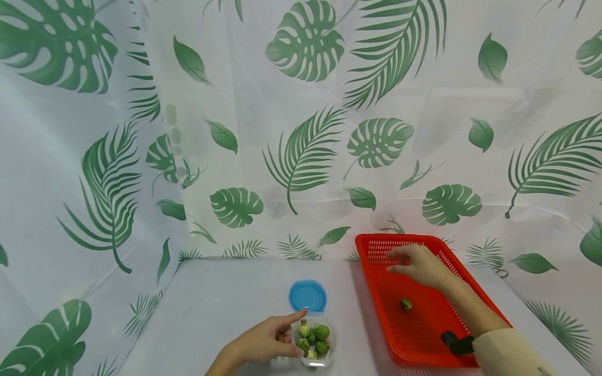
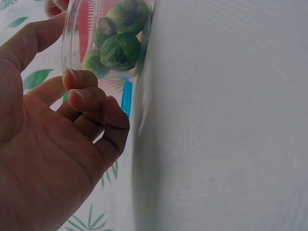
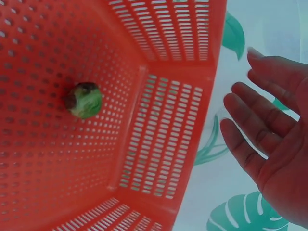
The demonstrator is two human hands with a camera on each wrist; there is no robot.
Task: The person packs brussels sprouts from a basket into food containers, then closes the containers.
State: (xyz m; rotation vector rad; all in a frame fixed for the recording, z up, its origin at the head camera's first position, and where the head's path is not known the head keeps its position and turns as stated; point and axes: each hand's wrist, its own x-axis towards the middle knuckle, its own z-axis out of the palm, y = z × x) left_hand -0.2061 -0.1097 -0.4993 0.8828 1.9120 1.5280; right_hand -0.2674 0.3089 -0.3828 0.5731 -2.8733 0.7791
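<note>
A clear plastic container [image 1: 334,342] stands on the white table with several green Brussels sprouts [image 1: 322,332] inside. Its blue lid [image 1: 307,296] lies flipped back at the far side. My left hand [image 1: 268,339] holds the container from the left, index finger near the lid hinge and thumb at the near rim; its other fingers curl beside the wall in the left wrist view. Above the far part of a red perforated basket [image 1: 408,339] hovers my right hand [image 1: 418,265], fingers loosely bent and holding nothing. One sprout [image 3: 85,100] lies on the basket floor.
The basket stands to the right of the container, its long side running away from me. A white leaf-print sheet [image 1: 254,156] hangs behind and at the sides of the table. A black device [image 1: 456,343] sits at my right wrist, over the basket.
</note>
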